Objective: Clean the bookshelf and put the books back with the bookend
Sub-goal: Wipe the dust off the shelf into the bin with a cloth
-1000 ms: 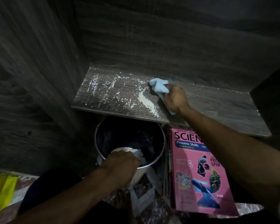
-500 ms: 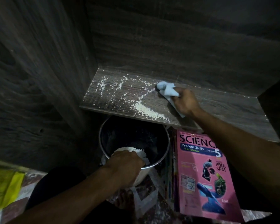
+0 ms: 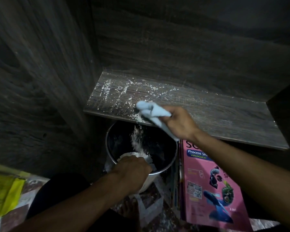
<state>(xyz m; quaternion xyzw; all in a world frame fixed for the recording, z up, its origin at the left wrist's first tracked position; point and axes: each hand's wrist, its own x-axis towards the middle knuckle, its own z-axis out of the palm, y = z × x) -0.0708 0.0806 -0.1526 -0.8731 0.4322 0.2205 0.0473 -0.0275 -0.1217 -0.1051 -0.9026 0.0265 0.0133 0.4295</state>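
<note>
Your left hand [image 3: 132, 171] grips the rim of the metal bucket [image 3: 149, 183] and holds it just under the shelf [image 3: 224, 121] edge, so the white powder [image 3: 137, 139] falls inside. The blue cloth [image 3: 151, 113], clutched tight in your right hand [image 3: 179, 124], sweeps at that front edge. The pink book [image 3: 208, 181] waits on the floor beside the bucket; I see no bookend.

Bare forearms [image 3: 94, 196]; dark trousers [image 3: 60, 186]; one bare foot [image 3: 130, 209].

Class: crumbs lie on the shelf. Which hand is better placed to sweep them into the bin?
Right. The right hand grips the cloth on the shelf beside the crumbs; the left hand holds the bin.
</note>
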